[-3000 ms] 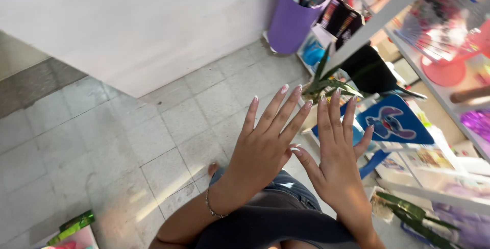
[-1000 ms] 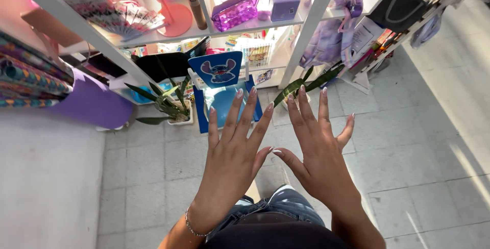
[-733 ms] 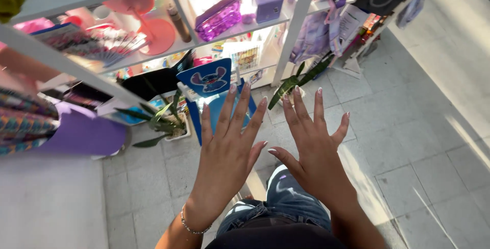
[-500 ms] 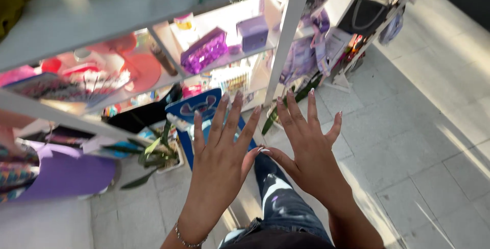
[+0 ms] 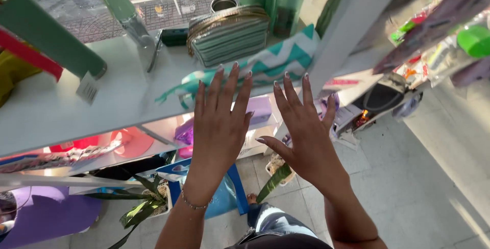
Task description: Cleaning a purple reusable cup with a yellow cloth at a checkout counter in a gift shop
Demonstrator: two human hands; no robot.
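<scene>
Both arms reach forward, backs of the hands up. The left hand (image 5: 219, 126) and right hand (image 5: 306, 131) have fingers spread wide apart, holding nothing, raised before the white shelf (image 5: 76, 106). Just beyond the fingertips lie a chevron pouch (image 5: 286, 57) and a striped purse (image 5: 227, 34).

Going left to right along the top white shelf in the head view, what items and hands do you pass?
Green tube with a hanging tag → left hand → striped green pouch with gold zip → teal zigzag fabric case → right hand → white shelf upright.
</scene>
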